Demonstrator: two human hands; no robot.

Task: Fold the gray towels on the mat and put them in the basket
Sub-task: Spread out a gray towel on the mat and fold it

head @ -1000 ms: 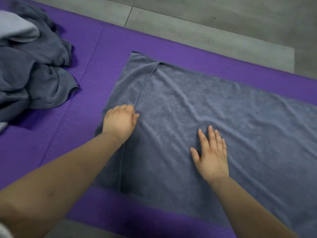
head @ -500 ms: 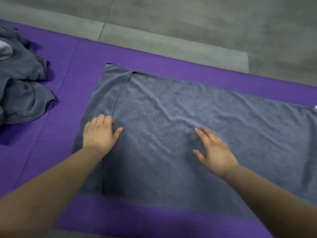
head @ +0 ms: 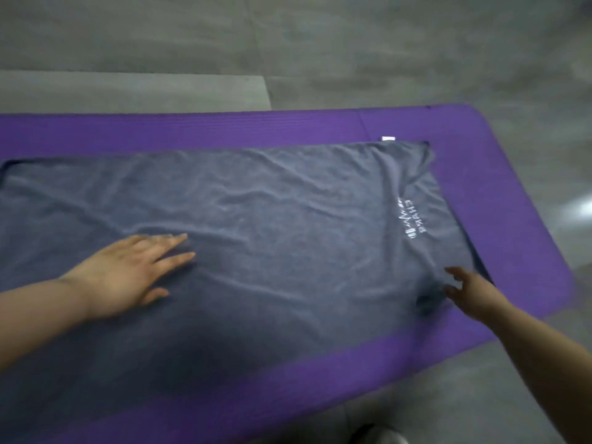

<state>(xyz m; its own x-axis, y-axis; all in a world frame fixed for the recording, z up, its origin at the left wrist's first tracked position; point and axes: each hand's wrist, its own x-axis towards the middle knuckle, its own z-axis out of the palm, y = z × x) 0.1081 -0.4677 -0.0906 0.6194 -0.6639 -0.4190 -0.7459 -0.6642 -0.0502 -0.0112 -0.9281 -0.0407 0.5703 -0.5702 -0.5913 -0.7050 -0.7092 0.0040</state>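
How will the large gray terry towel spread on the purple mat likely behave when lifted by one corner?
The large gray terry towel would probably hang limp, since it lies in soft wrinkles. Pushed by the flat left hand, it would likely bunch into ridges rather than slide whole. Being long, it may drag on the purple ribbed mat.

An indoor room with a bare floor (head: 320, 43), most likely a home or an exercise space; which one cannot be told. The floor is laid in large gray tiles with thin straight joints, and a patch of glare (head: 583, 206) shines on it at the right. A purple ribbed foam mat (head: 224, 129) with a rounded corner lies straight on the tiles, with a gray towel (head: 288, 219) spread flat on it.
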